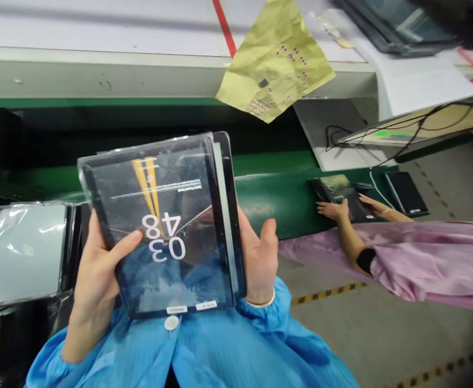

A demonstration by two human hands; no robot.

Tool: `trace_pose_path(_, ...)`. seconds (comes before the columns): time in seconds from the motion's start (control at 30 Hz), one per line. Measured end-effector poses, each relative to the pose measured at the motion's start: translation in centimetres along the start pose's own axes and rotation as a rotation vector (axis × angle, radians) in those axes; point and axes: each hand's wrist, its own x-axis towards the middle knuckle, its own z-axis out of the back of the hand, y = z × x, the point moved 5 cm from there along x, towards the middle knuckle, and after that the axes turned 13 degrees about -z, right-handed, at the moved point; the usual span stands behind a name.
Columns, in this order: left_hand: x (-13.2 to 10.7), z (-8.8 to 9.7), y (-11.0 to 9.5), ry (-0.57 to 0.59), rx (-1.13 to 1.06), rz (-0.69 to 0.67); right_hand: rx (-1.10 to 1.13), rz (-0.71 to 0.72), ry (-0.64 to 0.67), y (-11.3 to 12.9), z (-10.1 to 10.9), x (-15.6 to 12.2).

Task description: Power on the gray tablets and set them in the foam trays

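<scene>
Close to my chest is a tablet [167, 215] with its screen lit, clear plastic film around its edges and the clock digits upside down to me. Behind it a second dark tablet [233, 215] sticks out at the right, with a pale strip between the two. My left hand [99, 269] grips the left side, thumb lying on the screen and fingers underneath. At the right edge my right hand [261, 253] supports the pair; its thumb stands away from them and its other fingers are hidden behind.
Film-wrapped tablets [26, 253] are stacked at the left. Creased yellow paper [280, 64] hangs over the white shelf [99, 73]. To the right, a co-worker's hands [337, 210] hold another tablet [333, 188] on the green bench [272, 205]. A dark device [407, 193] and cables lie beyond.
</scene>
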Motion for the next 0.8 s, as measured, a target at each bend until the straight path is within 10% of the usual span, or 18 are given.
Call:
trace_pose_path(0.17,2.2,5.6,3.1,0.094,0.013,0.104,-0.006,-0.140,-0.186,-1.1,5.1,1.5)
trace_pose_path(0.37,3.8,15.5,6.7,-0.175,0.239,0.235,0.009,-0.225,-0.457,-2.5,11.9,2.3)
trace_pose_path(0.8,3.7,14.7,9.6,-0.101,0.695,0.011,-0.008,-0.195,-0.219,-5.8,9.2,6.0)
